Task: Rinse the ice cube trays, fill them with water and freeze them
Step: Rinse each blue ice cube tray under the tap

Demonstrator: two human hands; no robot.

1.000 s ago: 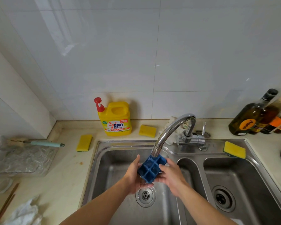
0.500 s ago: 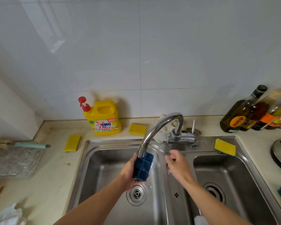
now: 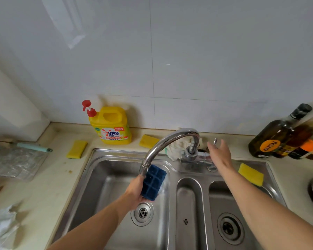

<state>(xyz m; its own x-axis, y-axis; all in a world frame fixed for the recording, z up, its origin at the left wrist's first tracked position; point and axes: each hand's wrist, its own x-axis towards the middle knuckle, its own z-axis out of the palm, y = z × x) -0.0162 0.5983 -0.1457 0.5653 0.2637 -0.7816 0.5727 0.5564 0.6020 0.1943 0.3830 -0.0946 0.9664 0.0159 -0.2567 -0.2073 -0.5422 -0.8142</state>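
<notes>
Blue ice cube tray (image 3: 154, 183) right under the spout of the faucet (image 3: 170, 139), over the left basin of the steel sink (image 3: 98, 177), just above the drain! Its left edge and near end are buried in the left hand (image 3: 135, 191), so only part of the grid shows, tipped up on end with the pockets facing us. There's a pale smear beside its right edge, water maybe, but it's too blurred to call.

Over on the right, the faucet lever (image 3: 215, 141) pokes up just behind the right hand (image 3: 220, 154), and I cannot tell whether skin meets metal. The bottles (image 3: 276, 139) at far right are sliced off by the frame edge. A white cloth (image 3: 177, 150) sits half hidden behind the faucet's neck.

Now the hands. The left one is curled round the tray, forearm coming up from near left. The right one is stretched far over the sink's divider, fingers straight and loose, holding nothing.
</notes>
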